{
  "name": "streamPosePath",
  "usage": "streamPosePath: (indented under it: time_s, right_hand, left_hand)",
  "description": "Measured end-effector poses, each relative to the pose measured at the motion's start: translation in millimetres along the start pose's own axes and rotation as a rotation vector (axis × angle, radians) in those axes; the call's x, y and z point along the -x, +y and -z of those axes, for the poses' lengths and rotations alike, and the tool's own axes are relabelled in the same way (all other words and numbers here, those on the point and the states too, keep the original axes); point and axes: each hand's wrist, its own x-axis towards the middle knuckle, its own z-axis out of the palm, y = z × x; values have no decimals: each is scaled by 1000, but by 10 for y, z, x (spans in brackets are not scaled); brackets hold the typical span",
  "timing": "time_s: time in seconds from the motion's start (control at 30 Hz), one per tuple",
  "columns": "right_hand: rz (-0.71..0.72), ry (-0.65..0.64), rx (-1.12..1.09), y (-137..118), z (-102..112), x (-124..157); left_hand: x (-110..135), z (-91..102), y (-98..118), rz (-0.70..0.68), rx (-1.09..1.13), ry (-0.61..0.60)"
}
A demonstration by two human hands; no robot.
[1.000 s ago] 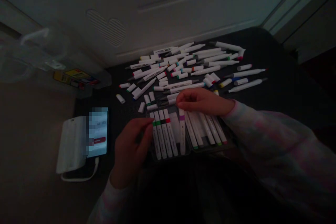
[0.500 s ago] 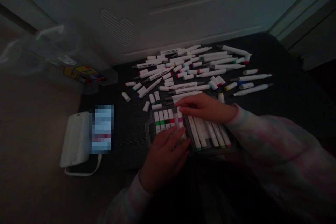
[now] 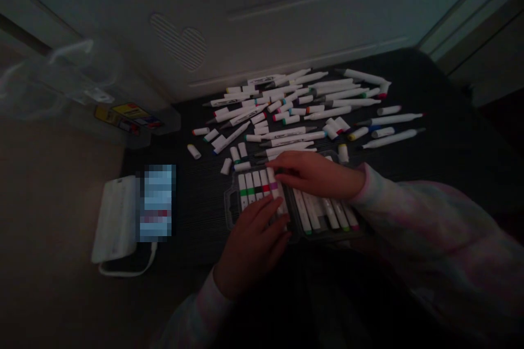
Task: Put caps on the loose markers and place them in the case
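Yellow label [image 3: 130, 113] on plastic box [image 3: 153, 130] far left, print unreadable; phone [image 3: 158, 202] screen blurred. Left hand [image 3: 249, 245] flat, fingers loose, pressing markers [image 3: 250, 188] in clear tray [image 3: 229, 210] near lap. Right hand [image 3: 323, 177] curled over tray's upper end, grip unclear. Roughly ten seated; dozens of loose markers [image 3: 286, 133] on dark mat [image 3: 442, 136] beyond, caps [image 3: 191, 151] scattered

My left hand [image 3: 251, 242] came off the marker case's [image 3: 230, 208] edge and now lies flat on the markers [image 3: 256, 188] inside.

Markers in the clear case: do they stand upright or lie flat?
Lying flat: the markers lie side by side in the clear case.
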Motion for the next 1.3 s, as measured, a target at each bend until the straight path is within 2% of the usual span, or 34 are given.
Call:
streamPosePath:
  time_s: [0.3, 0.8, 1.3]
  right_hand:
    - [32, -1, 24, 16, -19, 2]
    - [8, -10, 72, -9, -39, 10]
    - [26, -26, 127, -30, -43, 19]
  left_hand:
    - [-8, 7, -5, 23, 36, -7]
    - [5, -13, -33, 27, 65, 16]
    - [1, 1, -27, -9, 5, 9]
